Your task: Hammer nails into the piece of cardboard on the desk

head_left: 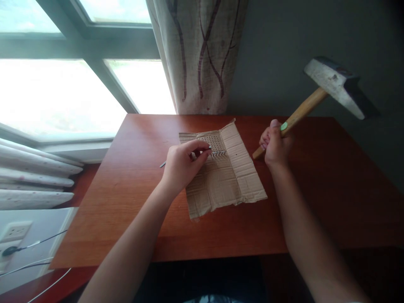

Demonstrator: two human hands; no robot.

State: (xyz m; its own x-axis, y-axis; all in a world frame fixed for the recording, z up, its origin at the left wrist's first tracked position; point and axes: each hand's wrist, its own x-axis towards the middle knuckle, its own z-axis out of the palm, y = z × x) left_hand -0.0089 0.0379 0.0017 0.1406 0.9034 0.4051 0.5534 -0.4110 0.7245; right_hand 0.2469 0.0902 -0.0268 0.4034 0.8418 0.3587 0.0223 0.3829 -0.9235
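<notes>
Head cam: R hand (pixel 276 145) clamped low round hammer (pixel 305 106); metal head (pixel 333 81) up beyond grip, prob. heavy, wood best to hold. L hand (pixel 183 164) pinches small nail (pixel 210 147), prob. light, slippery; cardboard (pixel 221 185) below fingertips, likely soft.

The reddish wooden worktop (pixel 126 185) is partly covered by creased cardboard (pixel 222 181); a thin metal rod (pixel 162 164) is seen nearby.
</notes>
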